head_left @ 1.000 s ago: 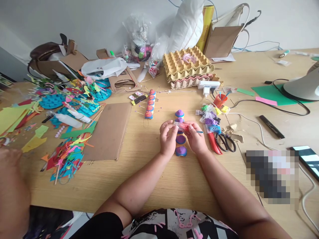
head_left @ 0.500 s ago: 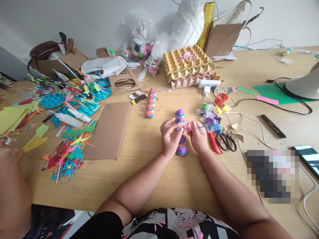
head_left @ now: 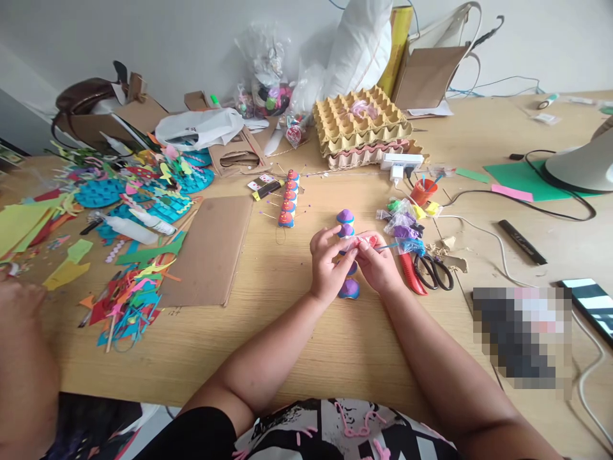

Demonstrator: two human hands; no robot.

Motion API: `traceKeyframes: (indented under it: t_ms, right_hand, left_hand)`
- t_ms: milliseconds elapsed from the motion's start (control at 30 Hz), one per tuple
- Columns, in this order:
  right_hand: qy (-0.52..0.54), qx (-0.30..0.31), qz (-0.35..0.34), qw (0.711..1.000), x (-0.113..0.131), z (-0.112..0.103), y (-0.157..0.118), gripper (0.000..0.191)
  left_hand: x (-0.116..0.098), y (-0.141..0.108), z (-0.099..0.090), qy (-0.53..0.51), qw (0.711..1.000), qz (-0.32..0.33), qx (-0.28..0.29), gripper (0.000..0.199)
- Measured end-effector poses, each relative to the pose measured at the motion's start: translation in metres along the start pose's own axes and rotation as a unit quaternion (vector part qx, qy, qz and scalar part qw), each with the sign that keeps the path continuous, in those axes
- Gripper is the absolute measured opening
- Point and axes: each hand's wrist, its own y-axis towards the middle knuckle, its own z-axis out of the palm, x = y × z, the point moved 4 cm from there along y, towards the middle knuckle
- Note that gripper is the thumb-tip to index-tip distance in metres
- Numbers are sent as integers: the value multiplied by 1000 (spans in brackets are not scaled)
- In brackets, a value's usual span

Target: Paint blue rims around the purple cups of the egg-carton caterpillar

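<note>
Between both hands is a small clear packet of red-pink material (head_left: 368, 241). My left hand (head_left: 328, 262) pinches its left end, and my right hand (head_left: 380, 265) grips its right side. A thin blue stick (head_left: 389, 246) juts out to the right from my right hand. Beneath the hands runs a row of purple and blue painted egg-carton cups (head_left: 348, 289), its middle partly hidden. Farther left stands a red and blue painted carton strip (head_left: 287, 206) with thin pin-like legs at its sides.
Black-handled scissors (head_left: 433, 271), a red tool (head_left: 412, 275) and bagged clay (head_left: 405, 223) lie right of the hands. Stacked egg trays (head_left: 364, 124) stand behind. Cardboard (head_left: 205, 249) and paper scraps (head_left: 131, 300) lie left; another person's arm (head_left: 26, 364) rests at the far left.
The fingers have drawn closer together around the packet, and the right hand has shifted slightly left. The packet is now tilted differently and more covered by the fingers.
</note>
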Motion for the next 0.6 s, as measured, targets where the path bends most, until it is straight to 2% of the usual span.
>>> traceKeyframes:
  t_ms: [200, 400, 600]
  right_hand:
    - [-8, -5, 11, 1000, 0, -5, 2, 46]
    - [-20, -23, 16, 999, -3, -10, 4, 52]
    - [15, -26, 13, 999, -5, -8, 6, 53]
  left_hand:
    - [-5, 3, -1, -14, 999, 33, 10, 17]
    - [-6, 2, 2, -8, 999, 36, 38, 22]
    - [-6, 1, 0, -10, 1000, 23, -1, 23]
